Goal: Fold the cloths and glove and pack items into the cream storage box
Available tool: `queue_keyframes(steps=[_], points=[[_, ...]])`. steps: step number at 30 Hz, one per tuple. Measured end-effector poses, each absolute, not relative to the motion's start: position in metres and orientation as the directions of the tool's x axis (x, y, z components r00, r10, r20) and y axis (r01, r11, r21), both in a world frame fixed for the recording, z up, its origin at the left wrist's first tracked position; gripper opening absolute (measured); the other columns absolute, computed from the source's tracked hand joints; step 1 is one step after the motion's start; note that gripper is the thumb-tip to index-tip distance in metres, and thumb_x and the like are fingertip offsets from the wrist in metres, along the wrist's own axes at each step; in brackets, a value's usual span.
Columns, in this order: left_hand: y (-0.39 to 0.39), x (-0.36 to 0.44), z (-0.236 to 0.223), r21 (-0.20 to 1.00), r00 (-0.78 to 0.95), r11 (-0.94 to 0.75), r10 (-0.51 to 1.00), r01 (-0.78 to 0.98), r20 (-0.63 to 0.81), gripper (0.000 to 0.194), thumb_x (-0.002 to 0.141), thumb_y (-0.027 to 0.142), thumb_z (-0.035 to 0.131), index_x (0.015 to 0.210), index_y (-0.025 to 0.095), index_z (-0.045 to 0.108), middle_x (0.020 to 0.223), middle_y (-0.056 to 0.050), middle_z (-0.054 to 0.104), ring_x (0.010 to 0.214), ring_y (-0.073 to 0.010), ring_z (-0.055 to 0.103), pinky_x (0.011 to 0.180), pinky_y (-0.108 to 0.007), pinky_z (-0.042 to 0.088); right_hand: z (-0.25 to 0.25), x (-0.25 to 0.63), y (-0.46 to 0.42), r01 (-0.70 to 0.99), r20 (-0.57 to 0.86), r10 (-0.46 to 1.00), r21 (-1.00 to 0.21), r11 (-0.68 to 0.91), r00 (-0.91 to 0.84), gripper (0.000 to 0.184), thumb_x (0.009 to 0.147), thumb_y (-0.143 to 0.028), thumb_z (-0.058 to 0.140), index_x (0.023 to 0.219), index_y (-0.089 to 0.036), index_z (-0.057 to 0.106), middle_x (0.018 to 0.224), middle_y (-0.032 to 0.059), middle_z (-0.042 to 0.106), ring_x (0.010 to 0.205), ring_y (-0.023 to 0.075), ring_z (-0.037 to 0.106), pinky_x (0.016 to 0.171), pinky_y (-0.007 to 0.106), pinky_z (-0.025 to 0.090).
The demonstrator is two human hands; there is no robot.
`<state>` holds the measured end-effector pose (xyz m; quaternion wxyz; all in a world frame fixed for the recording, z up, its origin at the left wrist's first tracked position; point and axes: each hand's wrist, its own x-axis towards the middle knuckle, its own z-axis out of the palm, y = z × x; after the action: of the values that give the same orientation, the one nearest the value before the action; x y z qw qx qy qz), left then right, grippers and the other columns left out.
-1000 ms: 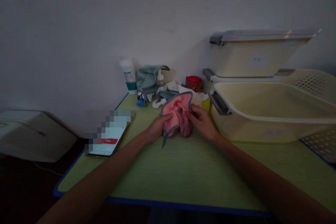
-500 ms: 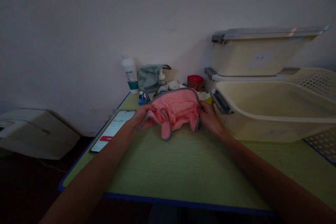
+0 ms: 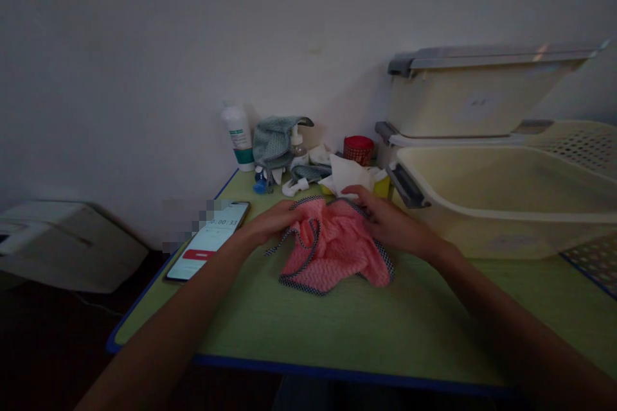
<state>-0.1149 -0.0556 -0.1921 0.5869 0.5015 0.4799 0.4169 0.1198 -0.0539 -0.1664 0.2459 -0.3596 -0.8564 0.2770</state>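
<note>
A pink cloth (image 3: 335, 247) with a black-and-white checked edge lies rumpled on the green table (image 3: 347, 321). My left hand (image 3: 270, 223) lies at the cloth's far left corner, fingers stretched along its edge. My right hand (image 3: 393, 223) rests on the cloth's far right corner, fingers extended and pressing it down. Both hands touch the cloth at its back edge; the rest of it spreads toward me.
A phone (image 3: 208, 241) with a lit screen lies at the table's left edge. At the back stand a white bottle (image 3: 238, 138), a grey-green cloth (image 3: 274, 138), a pump bottle (image 3: 297, 143), a red-lidded jar (image 3: 357, 149) and white tissue (image 3: 348, 174). Cream plastic bins (image 3: 506, 205) fill the right.
The cloth was bunched, then held up stretched between both hands; now it has come down onto the table, and both hands have flattened at its far corners.
</note>
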Motion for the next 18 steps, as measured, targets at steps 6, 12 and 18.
queue_keyframes(steps=[6, 12, 18], points=[[-0.056, -0.134, -0.184, 0.718, -0.017, -0.077, 0.992, 0.692, 0.123, 0.034, 0.065, 0.005, 0.058, 0.096, 0.017, 0.065, 0.088, -0.008, 0.067, 0.093, -0.0286, 0.059, 0.086, -0.038, 0.042, -0.157, 0.123, -0.075, 0.846, 0.051, 0.845, 0.002, 0.532, -0.532, 0.027, 0.074, -0.001, 0.046, 0.080, -0.018, 0.065, 0.087, 0.0128, 0.068, 0.073, 0.0244, 0.065, 0.055, 0.030, 0.045], [-0.062, -0.130, -0.183, 0.084, 0.025, -0.068, 0.901, 0.994, 0.434, 0.041, 0.075, 0.001, 0.040, 0.108, 0.014, 0.059, 0.099, -0.016, 0.062, 0.099, -0.0324, 0.056, 0.081, -0.043, 0.044, -0.157, 0.118, -0.088, 0.883, 0.084, 0.882, 0.126, 0.453, -0.464, 0.029, 0.071, 0.004, 0.045, 0.067, -0.016, 0.065, 0.080, 0.0163, 0.067, 0.071, 0.0267, 0.064, 0.048, 0.031, 0.044], [-0.071, -0.108, -0.179, 0.162, 0.147, -0.346, 0.714, 0.924, 0.685, 0.028, 0.079, 0.004, 0.039, 0.092, 0.014, 0.062, 0.098, -0.011, 0.060, 0.095, -0.0232, 0.055, 0.085, -0.036, 0.044, -0.156, 0.098, -0.092, 0.764, 0.291, 0.715, 0.100, 0.638, -0.635, 0.029, 0.078, 0.002, 0.042, 0.085, -0.011, 0.066, 0.093, 0.0171, 0.061, 0.085, 0.0277, 0.059, 0.065, 0.037, 0.050]])
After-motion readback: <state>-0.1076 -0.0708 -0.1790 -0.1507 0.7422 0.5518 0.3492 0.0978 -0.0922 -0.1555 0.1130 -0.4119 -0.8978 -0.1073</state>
